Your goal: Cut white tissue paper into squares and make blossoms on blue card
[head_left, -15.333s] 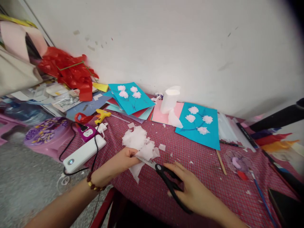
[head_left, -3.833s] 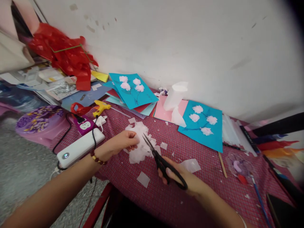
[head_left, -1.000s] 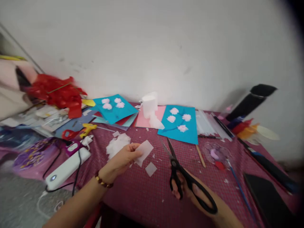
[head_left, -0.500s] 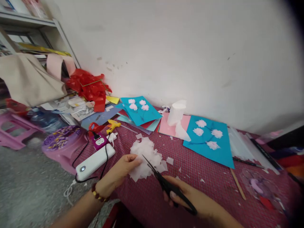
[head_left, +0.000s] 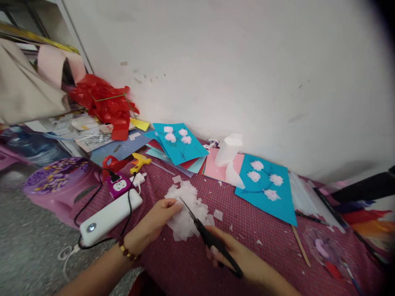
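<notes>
Thumb and forefinger of my left hand point(head_left: 162, 213) are pinched on a thin bit of white tissue paper, whose edges blend into the pile behind. Black scissors point(head_left: 212, 242) are gripped in my right hand point(head_left: 225, 248), the blades pointing up and left, their tips close to the left fingertips. Below and behind both hands spreads a heap of white tissue paper squares point(head_left: 191, 197). One loose square point(head_left: 218, 214) lies just right of it.
Blue cards point(head_left: 265, 185) with white paper flowers lie near the wall. A tissue roll point(head_left: 228, 150) stands on pink paper. On the left are a white power bank point(head_left: 108, 218), a purple socket point(head_left: 119, 185), a yellow glue gun point(head_left: 140, 162) and a pink stool point(head_left: 58, 193). Scraps dot the checked cloth point(head_left: 262, 255).
The view has shifted a little, so the stool and power bank sit farther left. Both hands stay over the heap; the scissors' tips are still close to the left fingertips.
</notes>
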{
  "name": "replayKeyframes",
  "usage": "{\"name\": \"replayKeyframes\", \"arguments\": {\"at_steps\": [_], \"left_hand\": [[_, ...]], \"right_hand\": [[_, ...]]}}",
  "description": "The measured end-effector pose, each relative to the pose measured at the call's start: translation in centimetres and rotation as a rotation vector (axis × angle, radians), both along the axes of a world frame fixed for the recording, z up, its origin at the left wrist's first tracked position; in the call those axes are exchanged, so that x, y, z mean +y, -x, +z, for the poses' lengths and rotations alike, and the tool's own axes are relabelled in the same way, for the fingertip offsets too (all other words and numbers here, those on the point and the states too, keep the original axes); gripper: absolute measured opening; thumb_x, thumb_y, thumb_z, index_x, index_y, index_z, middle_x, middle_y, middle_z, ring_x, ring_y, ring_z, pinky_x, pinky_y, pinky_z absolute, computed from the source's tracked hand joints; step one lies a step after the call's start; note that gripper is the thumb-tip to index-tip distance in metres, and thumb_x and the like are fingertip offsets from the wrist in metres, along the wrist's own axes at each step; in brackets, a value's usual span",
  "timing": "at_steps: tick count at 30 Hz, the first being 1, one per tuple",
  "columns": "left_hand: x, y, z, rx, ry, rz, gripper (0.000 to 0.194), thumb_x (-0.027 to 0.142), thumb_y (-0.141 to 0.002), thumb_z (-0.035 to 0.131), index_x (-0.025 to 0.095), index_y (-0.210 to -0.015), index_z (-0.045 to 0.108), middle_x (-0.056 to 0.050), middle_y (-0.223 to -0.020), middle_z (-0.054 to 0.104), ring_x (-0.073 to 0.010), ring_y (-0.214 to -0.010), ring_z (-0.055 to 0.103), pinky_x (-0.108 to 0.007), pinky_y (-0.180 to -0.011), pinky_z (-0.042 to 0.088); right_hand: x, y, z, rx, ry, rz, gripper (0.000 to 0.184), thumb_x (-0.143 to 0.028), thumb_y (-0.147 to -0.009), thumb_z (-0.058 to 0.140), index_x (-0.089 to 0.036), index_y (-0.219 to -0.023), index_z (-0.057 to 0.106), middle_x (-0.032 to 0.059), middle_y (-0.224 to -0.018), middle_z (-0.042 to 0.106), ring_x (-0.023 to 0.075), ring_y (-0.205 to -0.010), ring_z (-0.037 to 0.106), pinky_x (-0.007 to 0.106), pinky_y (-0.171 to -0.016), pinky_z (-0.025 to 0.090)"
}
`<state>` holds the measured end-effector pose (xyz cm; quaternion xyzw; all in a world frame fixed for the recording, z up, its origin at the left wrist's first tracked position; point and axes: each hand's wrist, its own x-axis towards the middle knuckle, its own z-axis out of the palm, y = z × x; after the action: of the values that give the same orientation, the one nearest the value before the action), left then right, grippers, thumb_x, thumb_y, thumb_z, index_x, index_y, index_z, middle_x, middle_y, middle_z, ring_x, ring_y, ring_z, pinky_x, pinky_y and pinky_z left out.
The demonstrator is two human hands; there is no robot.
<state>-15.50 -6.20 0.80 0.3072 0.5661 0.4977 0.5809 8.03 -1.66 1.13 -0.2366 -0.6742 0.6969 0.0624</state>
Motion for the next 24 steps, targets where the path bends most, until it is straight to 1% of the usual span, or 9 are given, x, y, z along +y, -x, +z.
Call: {"name": "replayKeyframes", "arguments": {"at_steps": [4, 7, 9, 12, 14, 16, 20, 24], "left_hand": [[0.7, -0.5, 0.0, -0.022, 0.011, 0.012, 0.036, 0.048, -0.066, 0.072, 0.013, -0.065, 0.061, 0.003, -0.054, 0.054, -0.0092, -0.047, 0.043, -0.023, -0.049, 0.031], [0.8, -0.5, -0.1, -0.067, 0.028, 0.002, 0.035, 0.046, -0.064, 0.074, 0.013, -0.067, 0.061, 0.002, -0.056, 0.056, -0.0092, -0.047, 0.045, -0.023, -0.049, 0.034], [0.6, -0.3, -0.3, -0.117, 0.038, -0.027, 0.034, 0.044, -0.065, 0.075, 0.014, -0.071, 0.063, 0.001, -0.061, 0.059, -0.0100, -0.051, 0.049, -0.023, -0.052, 0.039], [0.0, 0.3, -0.6, -0.191, 0.054, -0.095, 0.030, 0.040, -0.067, 0.076, 0.015, -0.079, 0.064, 0.000, -0.070, 0.063, -0.0113, -0.058, 0.055, -0.024, -0.057, 0.045], [-0.4, 0.7, -0.6, -0.183, 0.059, -0.120, 0.028, 0.038, -0.067, 0.077, 0.015, -0.077, 0.064, 0.000, -0.070, 0.063, -0.0109, -0.058, 0.056, -0.024, -0.057, 0.045], [-0.7, 0.8, -0.4, -0.146, 0.058, -0.096, 0.027, 0.035, -0.065, 0.078, 0.014, -0.072, 0.063, 0.001, -0.066, 0.061, -0.0098, -0.055, 0.055, -0.022, -0.054, 0.044], [-0.7, 0.8, 0.3, -0.116, -0.010, 0.042, 0.022, 0.029, -0.063, 0.077, 0.015, -0.070, 0.061, 0.003, -0.063, 0.059, -0.0093, -0.053, 0.053, -0.022, -0.053, 0.044], [0.1, 0.8, 1.1, -0.120, -0.062, 0.104, 0.021, 0.029, -0.065, 0.073, 0.016, -0.066, 0.057, 0.003, -0.059, 0.059, -0.0091, -0.051, 0.053, -0.022, -0.053, 0.043]], "right_hand": [[0.2, -0.2, -0.5, 0.011, -0.013, -0.032, 0.061, -0.059, -0.083, 0.057, -0.018, -0.128, 0.048, -0.0003, -0.078, 0.045, 0.0091, -0.060, 0.040, 0.023, -0.053, 0.035], [0.1, -0.5, -0.5, -0.037, 0.043, -0.052, 0.059, -0.059, -0.083, 0.056, -0.018, -0.125, 0.049, -0.0026, -0.072, 0.046, 0.0066, -0.050, 0.041, 0.020, -0.044, 0.030], [0.1, -0.7, -0.5, -0.063, 0.076, -0.075, 0.059, -0.061, -0.084, 0.053, -0.017, -0.123, 0.049, -0.0033, -0.070, 0.048, 0.0052, -0.045, 0.041, 0.019, -0.041, 0.028], [0.0, -1.0, -0.5, -0.058, 0.097, -0.123, 0.059, -0.065, -0.083, 0.051, -0.017, -0.119, 0.050, -0.0029, -0.071, 0.051, 0.0050, -0.044, 0.043, 0.019, -0.041, 0.026], [0.0, -1.1, -0.6, -0.050, 0.115, -0.125, 0.058, -0.066, -0.083, 0.051, -0.017, -0.113, 0.051, -0.0019, -0.072, 0.052, 0.0059, -0.047, 0.045, 0.020, -0.042, 0.027], [0.0, -1.2, -0.6, -0.023, 0.124, -0.106, 0.055, -0.065, -0.082, 0.052, -0.016, -0.108, 0.052, -0.0005, -0.075, 0.052, 0.0074, -0.052, 0.047, 0.021, -0.047, 0.030], [0.0, -1.8, -0.7, 0.068, 0.169, -0.094, 0.052, -0.064, -0.085, 0.049, -0.015, -0.103, 0.052, 0.0023, -0.080, 0.054, 0.0101, -0.062, 0.050, 0.025, -0.057, 0.036], [0.1, -2.8, -0.8, 0.083, 0.190, -0.070, 0.051, -0.062, -0.087, 0.048, -0.014, -0.102, 0.052, 0.0036, -0.081, 0.055, 0.0105, -0.062, 0.051, 0.026, -0.059, 0.037]]}}
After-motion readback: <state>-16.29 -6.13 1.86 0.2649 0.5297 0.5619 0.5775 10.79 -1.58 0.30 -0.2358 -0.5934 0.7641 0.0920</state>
